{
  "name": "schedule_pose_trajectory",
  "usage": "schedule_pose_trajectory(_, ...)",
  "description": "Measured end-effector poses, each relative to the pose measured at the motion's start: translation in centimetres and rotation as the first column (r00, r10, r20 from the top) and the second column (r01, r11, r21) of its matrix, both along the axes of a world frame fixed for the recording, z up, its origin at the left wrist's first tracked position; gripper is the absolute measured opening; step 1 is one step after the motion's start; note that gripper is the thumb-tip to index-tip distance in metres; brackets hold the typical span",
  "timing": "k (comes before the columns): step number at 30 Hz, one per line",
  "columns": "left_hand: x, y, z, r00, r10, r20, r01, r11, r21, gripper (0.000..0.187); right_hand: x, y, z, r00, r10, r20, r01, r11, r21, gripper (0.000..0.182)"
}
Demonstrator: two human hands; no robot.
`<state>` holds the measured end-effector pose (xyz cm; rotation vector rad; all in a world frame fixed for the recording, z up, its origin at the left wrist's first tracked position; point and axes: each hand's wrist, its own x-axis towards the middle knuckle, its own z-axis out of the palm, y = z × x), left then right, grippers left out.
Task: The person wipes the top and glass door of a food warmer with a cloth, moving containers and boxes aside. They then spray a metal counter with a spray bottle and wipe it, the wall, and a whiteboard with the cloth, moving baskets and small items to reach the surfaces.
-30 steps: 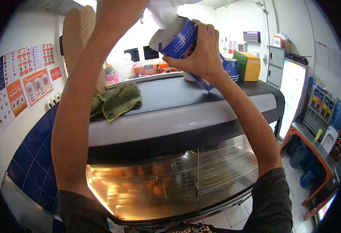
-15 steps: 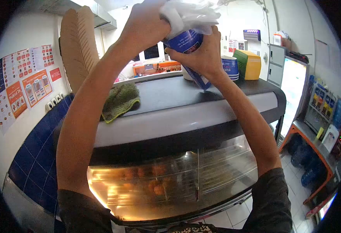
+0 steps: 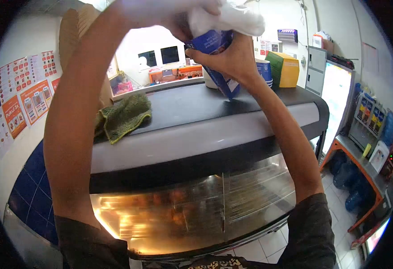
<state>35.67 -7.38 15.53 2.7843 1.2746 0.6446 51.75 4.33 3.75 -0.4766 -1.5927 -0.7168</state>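
Raised at the top centre is a blue printed box (image 3: 212, 42) with a bundle of white plastic (image 3: 227, 20) bulging from its upper end. My right hand (image 3: 232, 58) is wrapped round the box's right side, thumb across its front. At the upper left of the box, my left hand (image 3: 183, 18) has its fingers bent over the white plastic; part of this hand is blurred. The box tilts, its lower corner close to the black top of the display case (image 3: 178, 105). A green cloth (image 3: 127, 115) lies on the case at the left.
Behind the box stand a white and blue tub (image 3: 264, 71) and a green and yellow box (image 3: 286, 69). Cooked food shows dimly behind the case glass (image 3: 196, 210). Posters (image 3: 26, 96) hang at left; a lit fridge (image 3: 337, 103) and an orange-edged table (image 3: 362, 163) are at right.
My left hand has moved right and up, over the white plastic, which now bulges further right. The view has shifted, so the cloth appears further left.
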Motion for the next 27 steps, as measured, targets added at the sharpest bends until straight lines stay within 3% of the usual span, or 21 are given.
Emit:
schedule_pose_trajectory(2,0.1,-1.8,0.1,0.995,0.015,0.099,-0.031,0.987,0.158,0.034,0.4,0.2,0.1,1.000,0.019,0.011,-0.019,1.000,-0.023,0.094)
schedule_pose_trajectory(3,0.2,-2.4,0.0,0.993,0.009,0.117,-0.039,0.965,0.258,0.034,0.3,0.2,0.0,0.995,0.085,-0.046,-0.086,0.996,-0.031,0.082)
schedule_pose_trajectory(5,-0.3,-0.3,-1.4,1.000,0.012,0.023,-0.024,0.796,0.604,0.033,0.2,0.2,-0.3,0.983,0.155,-0.101,-0.159,0.986,-0.039,0.071)
schedule_pose_trajectory(6,-0.6,0.6,-2.1,0.999,0.046,0.004,-0.033,0.658,0.752,0.032,0.0,0.1,-0.3,0.995,0.037,-0.097,-0.039,0.999,-0.024,0.086)
schedule_pose_trajectory(7,-0.9,3.9,-1.2,1.000,-0.002,-0.022,0.018,0.600,0.800,0.032,-0.1,0.2,-0.4,0.995,-0.018,-0.094,0.016,1.000,-0.017,0.094)
schedule_pose_trajectory(8,-0.5,3.2,-1.0,0.998,0.046,-0.042,-0.004,0.725,0.688,0.031,-0.3,0.2,-0.5,0.993,-0.073,-0.092,0.072,0.997,-0.010,0.102)
schedule_pose_trajectory(10,0.3,1.6,-0.6,0.981,0.166,-0.100,-0.108,0.897,0.429,0.031,-0.4,0.4,-0.7,0.987,-0.026,-0.157,0.033,0.999,0.040,0.093)
schedule_pose_trajectory(12,0.2,5.1,-0.4,0.897,0.084,-0.433,0.096,0.920,0.379,0.031,-0.5,0.3,-0.1,0.998,-0.023,-0.065,0.023,1.000,-0.003,0.081)
schedule_pose_trajectory(13,-0.3,4.7,0.1,0.800,0.086,-0.594,0.191,0.902,0.388,0.034,-0.7,-0.4,0.3,0.999,0.010,0.034,-0.012,0.997,0.070,0.075)
schedule_pose_trajectory(14,-1.0,5.4,0.1,0.797,0.090,-0.597,0.188,0.902,0.388,0.034,-0.8,-0.7,0.5,0.991,0.033,0.132,-0.052,0.989,0.142,0.070)
schedule_pose_trajectory(15,-1.9,6.5,0.0,0.871,-0.032,-0.491,0.301,0.824,0.480,0.036,-0.6,-0.1,0.8,0.992,-0.053,0.116,0.031,0.982,0.187,0.066)
schedule_pose_trajectory(18,-3.4,0.5,-1.7,0.990,-0.129,-0.060,0.140,0.815,0.563,0.034,0.6,0.0,1.8,0.998,0.041,0.052,-0.042,0.999,0.019,0.059)
schedule_pose_trajectory(19,-6.1,1.8,-3.0,0.990,-0.140,-0.019,0.097,0.572,0.815,0.031,1.1,-0.1,2.0,0.997,0.077,0.022,-0.076,0.997,-0.031,0.054)
schedule_pose_trajectory(20,-9.2,1.8,-4.3,1.000,-0.030,-0.008,0.027,0.706,0.708,0.033,1.5,-0.2,2.3,0.994,0.111,-0.010,-0.112,0.991,-0.078,0.050)
schedule_pose_trajectory(21,-9.5,-0.4,-6.6,0.982,0.188,0.006,-0.160,0.818,0.553,0.033,1.9,-2.0,2.8,0.983,0.178,-0.053,-0.183,0.975,-0.125,0.055)
schedule_pose_trajectory(22,-9.7,-2.7,-8.8,0.907,0.416,-0.059,-0.360,0.843,0.399,0.033,2.4,-3.4,3.2,0.966,0.239,-0.101,-0.253,0.953,-0.165,0.061)
schedule_pose_trajectory(23,-10.1,-3.2,-10.0,0.866,0.431,-0.254,-0.370,0.893,0.254,0.037,3.5,-3.9,3.5,0.985,0.143,-0.101,-0.160,0.968,-0.192,0.085)
schedule_pose_trajectory(24,-11.0,-3.2,-10.8,0.801,0.406,-0.440,-0.404,0.909,0.104,0.041,4.1,-3.9,3.5,0.984,0.138,-0.108,-0.157,0.970,-0.187,0.085)
schedule_pose_trajectory(26,-15.8,1.2,-14.7,0.773,0.376,-0.511,-0.332,0.926,0.178,0.051,4.8,-3.7,3.7,0.987,0.023,-0.157,-0.041,0.993,-0.112,0.098)
schedule_pose_trajectory(27,-16.5,3.1,-15.7,0.753,0.368,-0.546,-0.302,0.930,0.209,0.057,5.1,-4.8,3.8,0.982,0.144,-0.125,-0.170,0.957,-0.234,0.106)
